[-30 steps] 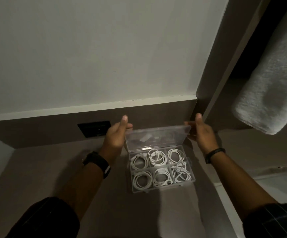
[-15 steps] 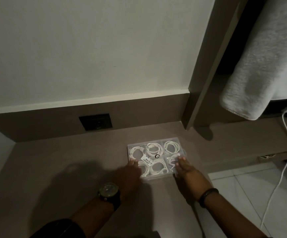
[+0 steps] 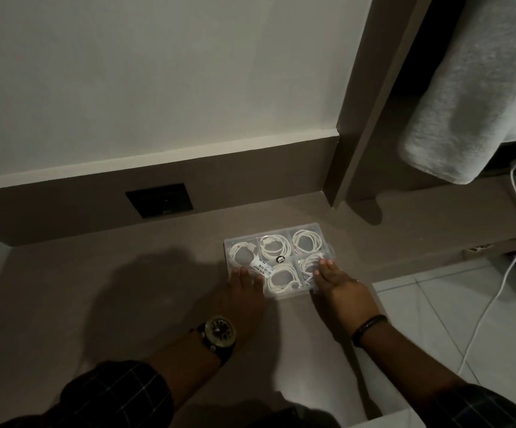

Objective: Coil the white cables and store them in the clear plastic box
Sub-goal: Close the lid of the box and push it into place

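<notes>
A clear plastic box with several compartments lies flat on the brown desk, its lid down. Coiled white cables show through the lid in each compartment, and a barcode label sits on the lid. My left hand rests with its fingers on the lid's near-left corner. On the near-right corner lies my right hand, fingers spread flat on the lid. Both hands press on the box rather than grasp it.
A dark wall socket sits in the back panel left of the box. A grey towel hangs at upper right. A loose white cable runs down to the tiled floor right of the desk edge.
The lid, held open by both hands a second ago, has come down shut. Both hands moved from the lid's top corners to the near edge and now press on it.
</notes>
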Demonstrator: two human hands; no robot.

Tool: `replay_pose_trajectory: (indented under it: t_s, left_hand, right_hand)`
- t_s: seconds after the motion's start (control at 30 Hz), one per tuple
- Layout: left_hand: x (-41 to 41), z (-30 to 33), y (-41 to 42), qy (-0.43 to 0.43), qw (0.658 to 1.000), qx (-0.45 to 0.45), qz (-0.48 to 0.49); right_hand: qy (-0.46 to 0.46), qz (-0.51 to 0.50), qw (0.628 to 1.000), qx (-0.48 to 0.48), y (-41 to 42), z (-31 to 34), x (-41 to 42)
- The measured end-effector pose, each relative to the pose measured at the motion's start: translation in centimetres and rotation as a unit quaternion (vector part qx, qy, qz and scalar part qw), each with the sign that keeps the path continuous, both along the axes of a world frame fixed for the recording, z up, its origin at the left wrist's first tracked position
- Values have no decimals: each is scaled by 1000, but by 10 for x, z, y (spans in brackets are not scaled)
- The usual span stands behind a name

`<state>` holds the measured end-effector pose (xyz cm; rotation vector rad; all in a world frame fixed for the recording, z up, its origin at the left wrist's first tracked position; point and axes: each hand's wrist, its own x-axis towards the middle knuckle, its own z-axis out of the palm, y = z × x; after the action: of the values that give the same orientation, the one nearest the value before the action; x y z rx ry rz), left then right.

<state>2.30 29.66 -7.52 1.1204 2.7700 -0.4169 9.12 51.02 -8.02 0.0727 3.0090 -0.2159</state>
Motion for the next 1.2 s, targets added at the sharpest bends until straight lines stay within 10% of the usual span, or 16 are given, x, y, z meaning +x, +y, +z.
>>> replay_pose_trajectory:
  t_s: [0.93, 1.2]
  left_hand:
    - [-88, -40, 45, -79, 961, 237, 123]
    - [-79, -22, 46, -103, 971, 135, 168]
  right_hand:
    - [13, 18, 1000, 13, 28, -4, -104]
    - [8, -5, 1000, -27, 25, 8, -99]
